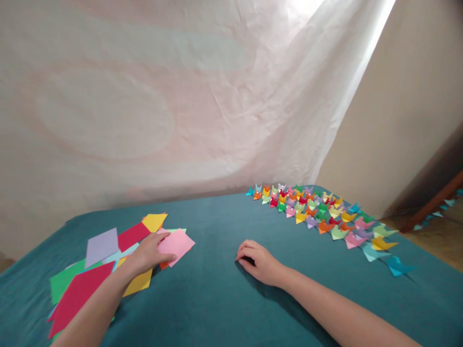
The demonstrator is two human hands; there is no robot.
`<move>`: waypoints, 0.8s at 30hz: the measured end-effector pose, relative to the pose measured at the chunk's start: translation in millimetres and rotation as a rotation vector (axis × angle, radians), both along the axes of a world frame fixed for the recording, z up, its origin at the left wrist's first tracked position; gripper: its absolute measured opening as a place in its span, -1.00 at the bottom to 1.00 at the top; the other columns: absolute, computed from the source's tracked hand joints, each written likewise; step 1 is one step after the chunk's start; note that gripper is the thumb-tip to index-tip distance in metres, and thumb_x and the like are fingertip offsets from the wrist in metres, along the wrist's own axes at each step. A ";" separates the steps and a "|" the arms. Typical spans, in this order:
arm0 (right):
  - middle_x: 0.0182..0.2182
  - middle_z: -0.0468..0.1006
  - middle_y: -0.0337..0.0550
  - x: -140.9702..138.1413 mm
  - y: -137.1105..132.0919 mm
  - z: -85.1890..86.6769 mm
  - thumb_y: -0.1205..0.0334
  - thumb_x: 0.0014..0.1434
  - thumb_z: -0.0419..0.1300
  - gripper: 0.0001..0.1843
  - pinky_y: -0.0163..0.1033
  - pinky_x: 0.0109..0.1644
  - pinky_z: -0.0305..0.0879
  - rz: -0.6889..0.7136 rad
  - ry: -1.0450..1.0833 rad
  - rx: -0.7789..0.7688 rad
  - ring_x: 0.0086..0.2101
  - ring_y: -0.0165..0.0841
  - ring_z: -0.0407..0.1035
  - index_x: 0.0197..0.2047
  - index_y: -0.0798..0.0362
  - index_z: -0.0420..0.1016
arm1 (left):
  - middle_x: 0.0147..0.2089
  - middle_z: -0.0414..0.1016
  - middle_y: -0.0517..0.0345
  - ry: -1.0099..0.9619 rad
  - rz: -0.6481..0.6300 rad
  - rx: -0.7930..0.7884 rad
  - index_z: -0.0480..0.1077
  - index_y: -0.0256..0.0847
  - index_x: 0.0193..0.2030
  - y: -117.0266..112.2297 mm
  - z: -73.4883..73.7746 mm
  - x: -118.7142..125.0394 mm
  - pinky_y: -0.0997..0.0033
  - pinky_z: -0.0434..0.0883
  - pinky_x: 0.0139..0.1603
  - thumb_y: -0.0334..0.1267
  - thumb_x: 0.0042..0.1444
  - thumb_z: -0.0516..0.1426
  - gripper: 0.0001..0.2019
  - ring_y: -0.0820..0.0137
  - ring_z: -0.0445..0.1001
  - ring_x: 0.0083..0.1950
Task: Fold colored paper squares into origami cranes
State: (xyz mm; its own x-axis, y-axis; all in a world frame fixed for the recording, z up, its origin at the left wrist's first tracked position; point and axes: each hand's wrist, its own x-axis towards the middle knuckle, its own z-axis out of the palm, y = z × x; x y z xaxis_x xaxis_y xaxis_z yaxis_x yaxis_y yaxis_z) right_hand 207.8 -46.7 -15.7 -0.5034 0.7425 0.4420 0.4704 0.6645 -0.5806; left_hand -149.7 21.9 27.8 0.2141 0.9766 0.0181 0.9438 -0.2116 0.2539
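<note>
Pink paper sheet (180, 246) is under my left hand (149, 250), at the right end of a loose spread of coloured paper on the desk (202, 308). Left fingers lie over it, index side toward its far edge, thumb toward the near one. Can't tell if they've actually pinched it or are just resting on top. Orange sheet (164, 265) pokes out below it, so they overlap.

Around the pink sheet: yellow sheet (155, 221) just beyond, red sheet (133, 237) to its left, lavender sheet (102, 246) further left past that. Large crimson sheet (81, 296) sits left and nearer me.

Right hand (258, 260) is well right of the pink sheet, resting on the desk: fingers curled in, no paper showing in them. Origami birds (323, 208) stand in slanting rows, further right again.

Handling guess: near weightless, thin, fairly crisp, will crease if squeezed. Smooth face could slide on its neighbours or drag the orange one along. Best hold: light pinch at a free edge or the right-hand corner, pads flat, middle left alone.
</note>
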 end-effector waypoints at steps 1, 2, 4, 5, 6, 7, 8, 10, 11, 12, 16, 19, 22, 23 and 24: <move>-0.27 0.44 -0.15 0.0 0.3 -0.3 0.48 0.10 0.12 -0.82 -0.21 -0.11 0.27 -0.002 -0.001 0.003 -0.23 -0.34 0.33 -0.27 0.04 0.44 | 0.06 0.41 -0.03 0.000 -0.003 -0.002 0.34 -0.24 0.09 -0.7 2.1 1.6 0.23 0.26 0.08 0.05 -0.27 0.18 -0.28 0.03 0.33 0.10; -0.27 0.44 -0.15 0.1 0.5 -0.6 0.48 0.10 0.12 -0.82 -0.21 -0.11 0.27 -0.005 -0.002 0.005 -0.23 -0.34 0.34 -0.27 0.04 0.44 | 0.06 0.42 -0.02 -0.002 -0.004 -0.004 0.35 -0.23 0.09 -1.3 4.0 3.0 0.24 0.27 0.07 0.04 -0.27 0.18 -0.29 0.03 0.34 0.09; -0.28 0.45 -0.15 0.6 0.6 -0.6 0.47 0.10 0.12 -0.83 -0.21 -0.12 0.27 -0.007 -0.003 0.006 -0.23 -0.34 0.34 -0.27 0.04 0.44 | 0.04 0.43 0.00 -0.008 -0.006 -0.011 0.35 -0.22 0.09 -2.4 6.4 5.0 0.24 0.28 0.05 0.03 -0.27 0.18 -0.29 0.04 0.36 0.06; -0.28 0.45 -0.15 0.8 0.6 -0.5 0.47 0.11 0.12 -0.83 -0.21 -0.12 0.27 -0.006 -0.003 0.005 -0.23 -0.34 0.34 -0.27 0.04 0.44 | 0.04 0.43 0.00 -0.011 -0.004 -0.016 0.34 -0.22 0.10 -2.9 7.0 5.6 0.23 0.28 0.05 0.02 -0.27 0.18 -0.29 0.04 0.36 0.06; -0.28 0.45 -0.14 1.0 0.4 -0.3 0.47 0.11 0.11 -0.83 -0.20 -0.12 0.28 -0.003 -0.002 0.003 -0.23 -0.34 0.34 -0.27 0.04 0.44 | 0.04 0.43 0.00 -0.014 -0.002 -0.022 0.34 -0.22 0.10 -3.3 7.2 5.9 0.23 0.28 0.05 0.02 -0.27 0.18 -0.28 0.05 0.36 0.06; -0.28 0.45 -0.14 1.2 0.2 0.0 0.47 0.11 0.11 -0.83 -0.21 -0.12 0.28 0.000 0.001 0.000 -0.24 -0.34 0.34 -0.27 0.04 0.44 | 0.05 0.42 0.00 -0.014 0.000 -0.028 0.33 -0.21 0.11 -3.7 7.0 5.9 0.22 0.27 0.06 0.02 -0.27 0.18 -0.28 0.05 0.36 0.06; -0.28 0.44 -0.14 1.3 -0.1 0.1 0.47 0.11 0.11 -0.83 -0.21 -0.12 0.28 0.002 0.004 -0.004 -0.24 -0.34 0.34 -0.27 0.04 0.44 | 0.06 0.41 -0.01 -0.012 0.000 -0.034 0.32 -0.21 0.12 -4.2 6.6 5.6 0.22 0.26 0.07 0.02 -0.27 0.18 -0.27 0.05 0.35 0.07; -0.28 0.44 -0.14 1.3 -0.5 -0.1 0.47 0.12 0.10 -0.82 -0.21 -0.13 0.28 0.005 0.014 -0.011 -0.24 -0.34 0.34 -0.27 0.03 0.44 | 0.07 0.39 0.00 0.003 -0.007 -0.044 0.32 -0.19 0.12 -5.5 5.6 4.5 0.23 0.25 0.08 0.02 -0.25 0.19 -0.29 0.06 0.34 0.09; -0.28 0.44 -0.14 1.2 -0.5 -0.5 0.46 0.12 0.10 -0.82 -0.20 -0.13 0.28 0.007 0.019 -0.016 -0.23 -0.34 0.33 -0.27 0.03 0.44 | 0.07 0.39 0.00 0.016 -0.018 -0.047 0.33 -0.17 0.11 -6.4 5.2 3.8 0.25 0.24 0.09 0.01 -0.24 0.19 -0.31 0.08 0.33 0.09; -0.28 0.44 -0.14 1.1 -0.5 -1.0 0.46 0.13 0.09 -0.82 -0.20 -0.13 0.28 0.010 0.022 -0.020 -0.23 -0.33 0.33 -0.27 0.03 0.44 | 0.06 0.39 -0.01 0.032 -0.030 -0.053 0.36 -0.18 0.09 -7.5 5.1 3.1 0.27 0.24 0.08 0.01 -0.25 0.20 -0.32 0.09 0.33 0.08; -0.28 0.43 -0.13 0.5 0.1 -3.2 0.45 0.14 0.08 -0.82 -0.20 -0.13 0.28 0.028 0.022 -0.041 -0.23 -0.33 0.33 -0.27 0.03 0.44 | 0.04 0.39 -0.05 0.079 -0.086 -0.079 0.37 -0.18 0.08 -13.4 8.7 2.9 0.27 0.23 0.08 0.05 -0.28 0.25 -0.29 0.08 0.32 0.08; -0.28 0.43 -0.13 0.3 -0.2 -3.2 0.44 0.15 0.08 -0.83 -0.19 -0.14 0.28 0.032 0.025 -0.052 -0.23 -0.32 0.33 -0.27 0.03 0.44 | 0.09 0.35 -0.06 0.099 -0.086 -0.108 0.32 -0.17 0.14 -18.4 13.8 5.1 0.24 0.21 0.10 0.01 -0.32 0.28 -0.22 0.06 0.29 0.11; -0.27 0.43 -0.12 0.3 -1.1 -2.2 0.44 0.15 0.07 -0.82 -0.19 -0.13 0.28 0.032 0.027 -0.057 -0.23 -0.32 0.33 -0.26 0.02 0.44 | 0.16 0.29 -0.07 0.092 -0.112 -0.143 0.27 -0.19 0.18 -22.7 17.3 7.2 0.24 0.17 0.15 -0.03 -0.34 0.30 -0.17 0.06 0.24 0.16; -0.27 0.42 -0.12 0.3 -1.3 -1.9 0.44 0.15 0.07 -0.82 -0.19 -0.13 0.28 0.034 0.027 -0.059 -0.23 -0.32 0.33 -0.26 0.02 0.44 | 0.17 0.27 -0.06 0.083 -0.125 -0.151 0.26 -0.18 0.19 -24.0 18.2 7.5 0.24 0.16 0.16 -0.03 -0.34 0.30 -0.16 0.06 0.22 0.18; -0.27 0.42 -0.12 0.3 -1.5 -1.8 0.44 0.15 0.07 -0.82 -0.19 -0.13 0.28 0.035 0.027 -0.060 -0.23 -0.32 0.33 -0.26 0.02 0.44 | 0.19 0.26 -0.05 0.075 -0.136 -0.157 0.24 -0.17 0.20 -25.3 19.2 7.7 0.24 0.15 0.18 -0.04 -0.34 0.30 -0.14 0.06 0.20 0.19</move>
State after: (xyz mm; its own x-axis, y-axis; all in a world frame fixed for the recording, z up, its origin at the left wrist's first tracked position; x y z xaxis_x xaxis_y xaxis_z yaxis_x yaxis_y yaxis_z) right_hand 208.1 -48.2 -17.5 -0.5176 0.7503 0.4112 0.4310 0.6438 -0.6322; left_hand -142.1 -3.5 47.0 0.3392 0.9282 -0.1531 0.9266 -0.3016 0.2244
